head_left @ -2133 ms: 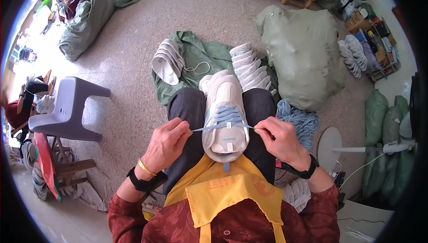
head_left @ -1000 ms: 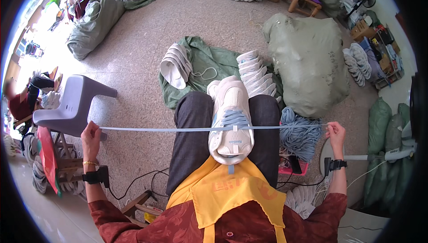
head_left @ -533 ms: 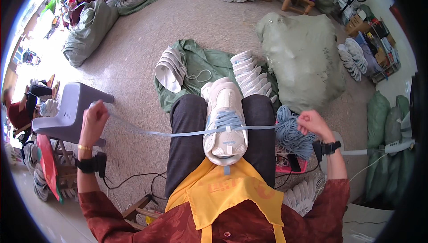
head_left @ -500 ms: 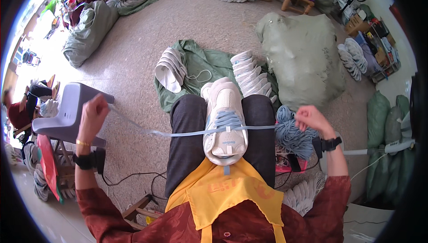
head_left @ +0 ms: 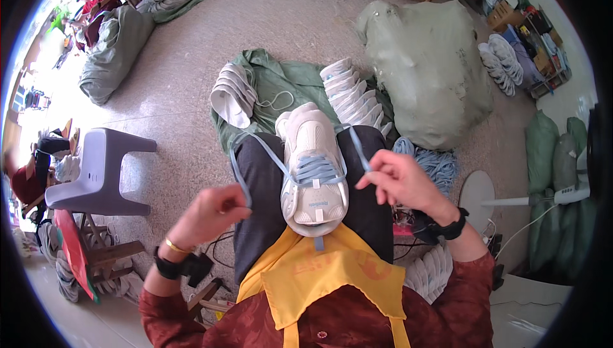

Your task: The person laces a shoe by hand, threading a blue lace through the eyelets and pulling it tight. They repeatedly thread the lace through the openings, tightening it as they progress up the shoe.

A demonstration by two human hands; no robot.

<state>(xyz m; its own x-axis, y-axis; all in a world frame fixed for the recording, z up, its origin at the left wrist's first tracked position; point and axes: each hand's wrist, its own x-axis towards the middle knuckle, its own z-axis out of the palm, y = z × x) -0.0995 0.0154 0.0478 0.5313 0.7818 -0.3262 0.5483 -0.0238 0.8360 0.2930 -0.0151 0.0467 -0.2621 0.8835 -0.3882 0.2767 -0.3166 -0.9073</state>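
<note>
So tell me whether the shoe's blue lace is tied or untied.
Untied: the blue lace shows no bow, and its ends run separately toward the left hand and right hand.

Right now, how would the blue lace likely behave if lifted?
The blue lace would probably flop: its loose lengths bend in slack curves. It looks light, being a narrow strip. Pulled hard, it might drag the white shoe it is laced across.

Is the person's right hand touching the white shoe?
Apart. In the head view, dark trousers show plainly between the right hand and the shoe.
</note>
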